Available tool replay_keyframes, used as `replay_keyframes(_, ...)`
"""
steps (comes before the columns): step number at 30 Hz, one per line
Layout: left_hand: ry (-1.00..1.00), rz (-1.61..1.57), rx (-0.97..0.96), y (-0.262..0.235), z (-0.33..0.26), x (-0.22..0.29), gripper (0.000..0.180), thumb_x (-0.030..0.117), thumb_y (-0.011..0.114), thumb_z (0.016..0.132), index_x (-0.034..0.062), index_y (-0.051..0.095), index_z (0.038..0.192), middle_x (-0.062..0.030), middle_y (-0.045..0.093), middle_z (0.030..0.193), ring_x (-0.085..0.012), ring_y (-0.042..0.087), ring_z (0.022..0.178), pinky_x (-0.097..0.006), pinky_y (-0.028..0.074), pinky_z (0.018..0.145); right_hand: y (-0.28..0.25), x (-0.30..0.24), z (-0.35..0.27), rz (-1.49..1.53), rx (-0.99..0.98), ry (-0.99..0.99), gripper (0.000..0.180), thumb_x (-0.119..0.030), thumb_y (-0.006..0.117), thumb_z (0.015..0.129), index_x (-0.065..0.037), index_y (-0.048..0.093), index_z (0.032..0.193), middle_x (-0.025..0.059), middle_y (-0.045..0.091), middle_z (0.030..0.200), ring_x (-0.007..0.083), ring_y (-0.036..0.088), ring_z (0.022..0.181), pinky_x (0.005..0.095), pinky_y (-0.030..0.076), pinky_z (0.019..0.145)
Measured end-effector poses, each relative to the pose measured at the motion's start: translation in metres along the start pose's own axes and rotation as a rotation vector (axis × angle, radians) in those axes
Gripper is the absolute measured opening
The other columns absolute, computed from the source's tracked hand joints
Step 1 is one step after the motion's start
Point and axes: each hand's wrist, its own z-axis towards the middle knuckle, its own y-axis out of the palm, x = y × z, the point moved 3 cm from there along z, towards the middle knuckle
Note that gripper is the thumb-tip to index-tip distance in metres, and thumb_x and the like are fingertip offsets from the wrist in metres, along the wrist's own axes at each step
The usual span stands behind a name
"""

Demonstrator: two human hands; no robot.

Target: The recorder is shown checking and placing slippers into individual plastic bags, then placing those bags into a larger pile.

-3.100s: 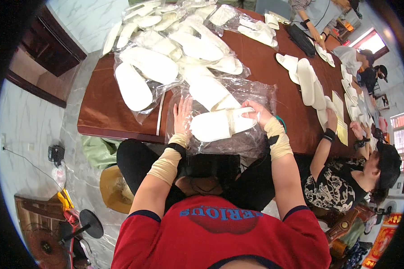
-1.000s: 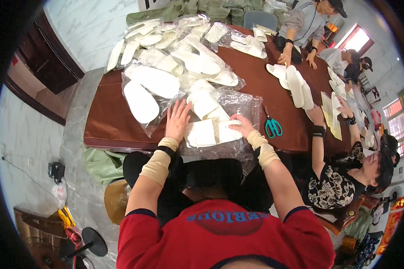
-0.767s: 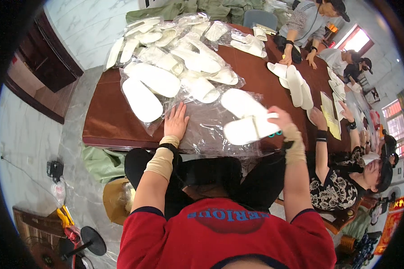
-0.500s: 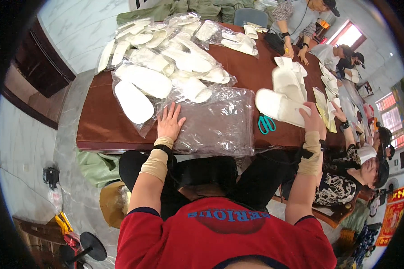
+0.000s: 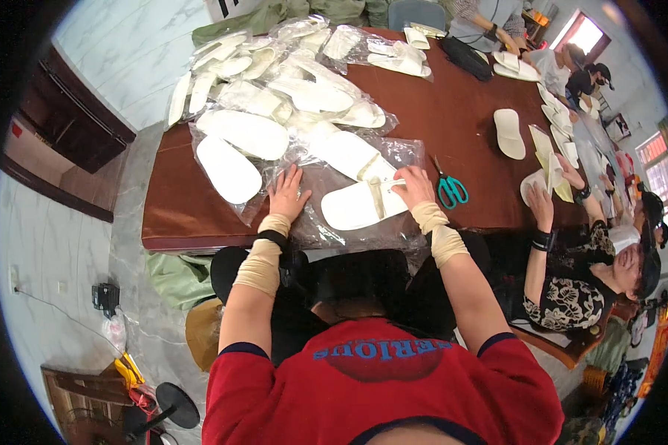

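A pair of white slippers [image 5: 358,204] lies on a clear plastic bag [image 5: 326,226] at the near edge of the brown table [image 5: 467,148]. My right hand [image 5: 412,185] grips the slippers at their band. My left hand [image 5: 288,194] lies flat with fingers spread on the plastic bag, just left of the slippers. Both wrists wear tan wraps.
A heap of bagged white slippers [image 5: 274,96] fills the table's far left. Green-handled scissors [image 5: 449,189] lie right of my right hand. A person [image 5: 594,274] sits at my right with a hand on slippers; others work at the far end. Loose slippers [image 5: 508,133] lie mid-table.
My right hand lifted one pair of slippers away to the right, then came back and now holds a pair on the plastic bag. My left hand stayed pressed on the bag.
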Motion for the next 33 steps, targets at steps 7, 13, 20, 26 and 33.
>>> replay_keyframes(7,0.210,-0.049,-0.030,-0.044,0.009,0.042,0.027,0.018,0.061,0.083,0.0117,0.061,0.109,-0.0089,0.058,0.117,-0.0320,0.059,0.101,-0.044,0.048,0.084,0.001,0.006,-0.009,0.047,-0.015,0.101,0.024,-0.018,0.069,0.075,-0.013,0.058,0.096,0.0087,0.057,0.102,0.0317,0.051,0.101,0.0418,0.044,0.084)
replay_keyframes(13,0.351,-0.263,0.133,-0.026,-0.004,0.058,0.019,0.016,0.061,0.082,0.0123,0.061,0.100,-0.0102,0.056,0.112,-0.0332,0.061,0.088,-0.040,0.050,0.076,-0.011,0.019,-0.005,0.238,0.069,-0.004,0.020,-0.016,0.068,0.077,-0.012,0.059,0.094,0.0097,0.058,0.100,0.0327,0.053,0.098,0.0422,0.044,0.083)
replay_keyframes(20,0.049,-0.361,0.139,-0.012,0.016,0.043,0.038,0.017,0.067,0.080,0.0093,0.053,0.114,-0.0144,0.065,0.099,-0.0330,0.063,0.089,-0.041,0.049,0.076,-0.045,0.101,-0.018,-0.368,-0.050,0.590,0.036,-0.007,0.064,0.076,-0.010,0.053,0.110,0.0205,0.056,0.105,0.0415,0.053,0.100,0.0481,0.046,0.086)
replay_keyframes(26,-0.097,-0.522,0.058,0.002,0.032,0.035,0.028,0.021,0.067,0.076,0.0100,0.061,0.101,-0.0104,0.068,0.085,-0.0315,0.064,0.084,-0.043,0.049,0.074,-0.027,0.097,-0.017,-0.477,-0.167,0.522,0.040,-0.013,0.065,0.075,-0.009,0.049,0.111,0.0249,0.055,0.106,0.0427,0.054,0.100,0.0485,0.048,0.083)
replay_keyframes(33,-0.175,-0.827,0.092,-0.021,0.045,0.023,0.014,0.019,0.067,0.075,0.0087,0.069,0.083,-0.0051,0.067,0.070,-0.0159,0.060,0.051,-0.031,0.049,0.056,-0.034,0.126,-0.029,0.613,-0.034,0.811,0.056,-0.019,0.072,0.075,-0.004,0.049,0.125,0.0139,0.064,0.092,0.0214,0.063,0.065,0.0312,0.052,0.052)
